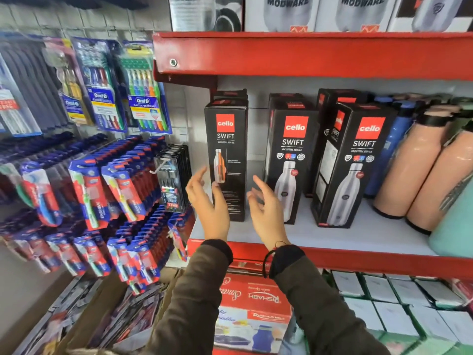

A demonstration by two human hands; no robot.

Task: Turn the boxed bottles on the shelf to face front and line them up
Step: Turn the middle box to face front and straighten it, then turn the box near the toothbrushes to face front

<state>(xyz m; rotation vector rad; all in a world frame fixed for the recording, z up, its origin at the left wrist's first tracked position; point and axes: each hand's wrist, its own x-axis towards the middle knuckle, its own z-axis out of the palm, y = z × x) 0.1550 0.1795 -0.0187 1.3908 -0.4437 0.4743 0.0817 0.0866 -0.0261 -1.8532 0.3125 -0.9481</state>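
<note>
Three tall black boxes marked "cello SWIFT" stand on the white shelf [353, 237] with the red front edge. The left box [227, 149] shows a narrow panel with an orange bottle picture. The middle box [290, 160] and the right box [354, 167] show a steel bottle; the right one is turned at an angle. More black boxes stand behind them. My left hand [208, 201] is open just left of the left box's lower part. My right hand [266, 211] is open between the left and middle boxes. Neither hand grips a box.
Peach bottles [412, 170], blue bottles [391, 149] and a teal one [455, 226] crowd the shelf's right side. Toothbrush packs [107, 175] hang on hooks to the left. A red shelf [307, 55] sits overhead. Boxed goods [253, 311] fill the level below.
</note>
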